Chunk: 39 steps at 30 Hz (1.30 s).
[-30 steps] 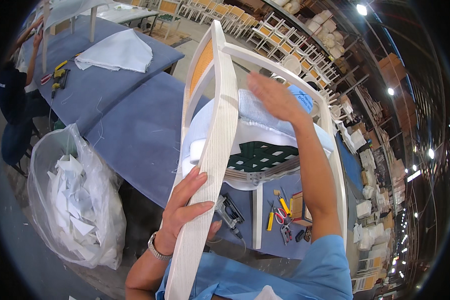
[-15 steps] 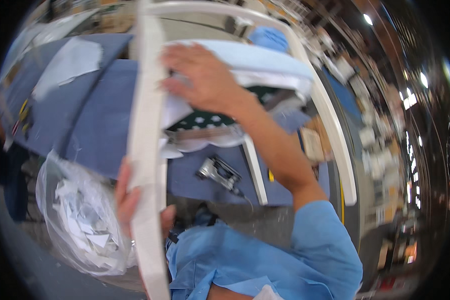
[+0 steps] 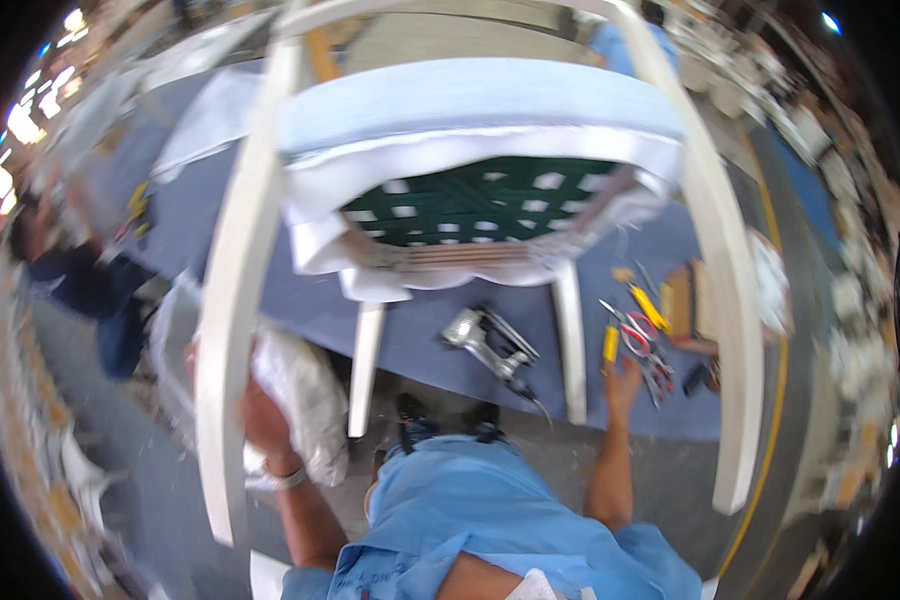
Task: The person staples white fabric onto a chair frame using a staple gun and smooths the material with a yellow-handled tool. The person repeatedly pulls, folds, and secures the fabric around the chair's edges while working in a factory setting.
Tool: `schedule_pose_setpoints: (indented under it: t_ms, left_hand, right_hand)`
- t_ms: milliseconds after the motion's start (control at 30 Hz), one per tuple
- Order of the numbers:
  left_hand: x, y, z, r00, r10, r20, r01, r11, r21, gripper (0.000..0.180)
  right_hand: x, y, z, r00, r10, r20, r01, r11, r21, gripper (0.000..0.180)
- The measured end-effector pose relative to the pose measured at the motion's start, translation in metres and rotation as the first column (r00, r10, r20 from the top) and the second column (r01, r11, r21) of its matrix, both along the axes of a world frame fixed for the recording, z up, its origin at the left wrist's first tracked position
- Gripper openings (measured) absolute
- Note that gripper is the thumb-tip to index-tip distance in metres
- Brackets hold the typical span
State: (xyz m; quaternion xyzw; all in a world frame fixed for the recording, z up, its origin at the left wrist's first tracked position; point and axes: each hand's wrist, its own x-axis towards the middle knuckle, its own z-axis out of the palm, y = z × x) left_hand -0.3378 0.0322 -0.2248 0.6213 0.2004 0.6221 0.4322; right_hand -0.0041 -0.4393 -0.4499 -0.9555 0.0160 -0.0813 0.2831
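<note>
Fingers [image 3: 625, 372] of my right hand [image 3: 622, 385] are spreading loosely as I am reaching down toward the red-handled scissors [image 3: 642, 350] and yellow-handled tools [image 3: 646, 305] lying on the blue-covered workbench [image 3: 420, 335]; they are pinching nothing. A second ago that hand was pressing flat on the pale blue seat cushion [image 3: 480, 100], so I am now letting go of the padding and going for a tool. My left hand [image 3: 262, 420] is still wrapping around the white frame rail [image 3: 232, 300] of the upturned chair, steadying it; its fingers are mostly hidden behind the rail. The chair's seat is lying tipped on the bench ahead of me, its green webbing [image 3: 480, 200] facing me. A silver staple gun [image 3: 485, 340] is resting just beside the chair leg [image 3: 568, 340], and a clear plastic bag [image 3: 300, 400] of scraps is hanging near my left wrist
</note>
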Motion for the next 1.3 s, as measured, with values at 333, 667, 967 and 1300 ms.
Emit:
schedule_pose_setpoints:
  t_ms: [333, 667, 967, 1300]
  left_hand:
    - [0.167, -0.118, 0.128, 0.954, -0.197, -0.224, 0.257, 0.926, 0.278, 0.027]
    - [0.271, 0.031, 0.330, 0.708, 0.226, -0.669, 0.450, 0.586, 0.674, 0.069]
    - [0.286, 0.060, 0.218, 0.317, 0.119, -0.941, 0.850, 0.405, 0.338, 0.096]
    - [0.186, 0.000, 0.212, -0.018, 0.104, -0.994, 0.999, -0.044, -0.023, 0.071]
  right_hand:
    - [0.037, -0.028, -0.061, 0.916, 0.152, -0.371, -0.049, 0.961, 0.271, 0.039]
    - [-0.062, 0.029, 0.044, 0.829, 0.489, -0.272, 0.162, 0.255, 0.953, 0.025]
    - [-0.131, 0.127, 0.067, 0.820, 0.561, -0.112, -0.370, 0.669, 0.644, 0.020]
    - [-0.029, 0.286, 0.389, 0.416, 0.429, 0.802, -0.830, -0.181, 0.527, 0.066]
